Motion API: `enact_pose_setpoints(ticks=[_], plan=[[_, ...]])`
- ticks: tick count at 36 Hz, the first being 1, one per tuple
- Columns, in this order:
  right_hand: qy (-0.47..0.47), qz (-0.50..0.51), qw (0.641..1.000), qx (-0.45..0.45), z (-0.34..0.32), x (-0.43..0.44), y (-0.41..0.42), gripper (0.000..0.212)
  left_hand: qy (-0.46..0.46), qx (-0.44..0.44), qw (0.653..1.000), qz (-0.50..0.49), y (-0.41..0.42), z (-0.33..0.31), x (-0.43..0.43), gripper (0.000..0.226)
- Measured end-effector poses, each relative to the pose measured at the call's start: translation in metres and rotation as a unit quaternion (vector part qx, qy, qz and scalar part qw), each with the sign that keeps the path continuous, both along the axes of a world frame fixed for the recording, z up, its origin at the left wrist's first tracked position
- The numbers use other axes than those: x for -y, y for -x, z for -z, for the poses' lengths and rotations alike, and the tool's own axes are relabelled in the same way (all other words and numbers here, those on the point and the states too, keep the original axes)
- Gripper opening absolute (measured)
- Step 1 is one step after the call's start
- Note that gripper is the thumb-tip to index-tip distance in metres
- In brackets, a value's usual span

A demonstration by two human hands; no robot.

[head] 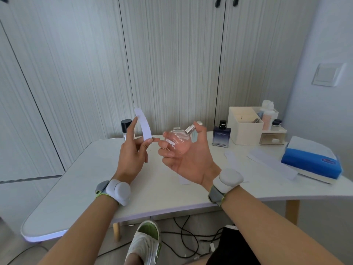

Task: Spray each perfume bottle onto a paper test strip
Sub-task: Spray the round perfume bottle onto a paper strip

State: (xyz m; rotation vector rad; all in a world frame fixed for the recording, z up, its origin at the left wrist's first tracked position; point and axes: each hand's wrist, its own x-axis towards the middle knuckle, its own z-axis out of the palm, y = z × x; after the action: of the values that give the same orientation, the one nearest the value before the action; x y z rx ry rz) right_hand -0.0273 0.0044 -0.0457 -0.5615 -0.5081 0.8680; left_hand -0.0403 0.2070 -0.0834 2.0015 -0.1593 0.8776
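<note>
Gripping the pink bottle (177,143): the right hand (188,162) is wrapping its fingers round the round glass body, thumb lying up beside the silver pump (190,129). The bottle is hanging in the air above the table (91,180).
Bottle axis: the long axis is running from the base, low in the grip, up to the pump above it, leaning away from the left hand (131,155). The label is facing the camera. Which way the spray opening is pointing cannot be told.
Paper strip (144,125): the left hand is pinching its lower end. The strip is rising above that grip in a curve, just beside the bottle.
Progress: judging by the bare pump and raised strip, this bottle's spray is in hand.
Remaining: the blue bottle (221,135), outboard of the right grip, and the dark-capped bottle (126,127), beyond the left grip, are standing capped and are probably pending.
Loose strips (271,163): they are lying beyond and below the right grip. Whether they are sprayed cannot be told.
</note>
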Motion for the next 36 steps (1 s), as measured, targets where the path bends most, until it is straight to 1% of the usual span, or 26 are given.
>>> enact_pose_setpoints(ticks=[2, 3, 4, 7, 8, 12, 14, 16, 21, 24, 31, 36], plan=[[0.003, 0.024, 1.0, -0.017, -0.001, -0.001, 0.0, 0.069, -0.003, -0.013, 1.0, -0.004, -0.001, 0.002, -0.001, 0.071], [0.005, 0.04, 0.999, -0.023, -0.001, -0.002, 0.0, 0.067, -0.003, -0.017, 1.0, -0.003, -0.001, 0.002, -0.001, 0.067], [0.008, 0.057, 0.998, -0.026, -0.001, -0.003, 0.0, 0.064, -0.004, -0.021, 1.0, -0.001, -0.001, 0.002, -0.001, 0.057], [0.023, 0.102, 0.994, -0.033, -0.003, -0.007, 0.001, 0.057, -0.013, -0.038, 0.999, 0.003, 0.001, 0.001, 0.0, 0.017], [0.031, 0.118, 0.992, -0.033, -0.003, -0.009, 0.001, 0.056, -0.019, -0.04, 0.999, 0.001, 0.001, 0.001, 0.0, 0.011], [0.062, 0.191, 0.978, -0.056, -0.004, -0.015, 0.004, 0.053, -0.044, -0.045, 0.998, -0.003, 0.0, 0.003, 0.0, 0.017], [0.057, 0.221, 0.97, -0.08, -0.005, -0.016, 0.006, 0.048, -0.053, -0.047, 0.997, 0.0, 0.0, 0.003, 0.001, 0.019], [0.057, 0.239, 0.966, -0.081, -0.007, -0.017, 0.01, 0.044, -0.064, -0.046, 0.997, 0.001, 0.0, 0.004, 0.002, 0.021], [0.094, 0.268, 0.957, -0.06, -0.004, -0.022, 0.01, 0.047, -0.074, -0.046, 0.996, 0.0, 0.001, 0.004, 0.003, 0.022], [0.104, 0.278, 0.953, -0.054, -0.002, -0.025, 0.009, 0.053, -0.077, -0.04, 0.996, 0.005, -0.001, 0.004, 0.002, 0.022], [0.118, 0.288, 0.949, -0.043, -0.004, -0.025, 0.015, 0.043, -0.093, -0.038, 0.995, 0.011, -0.002, 0.007, -0.001, 0.022], [0.124, 0.29, 0.946, -0.075, -0.005, -0.025, 0.014, 0.046, -0.088, -0.042, 0.995, 0.023, -0.001, 0.006, -0.001, 0.026]])
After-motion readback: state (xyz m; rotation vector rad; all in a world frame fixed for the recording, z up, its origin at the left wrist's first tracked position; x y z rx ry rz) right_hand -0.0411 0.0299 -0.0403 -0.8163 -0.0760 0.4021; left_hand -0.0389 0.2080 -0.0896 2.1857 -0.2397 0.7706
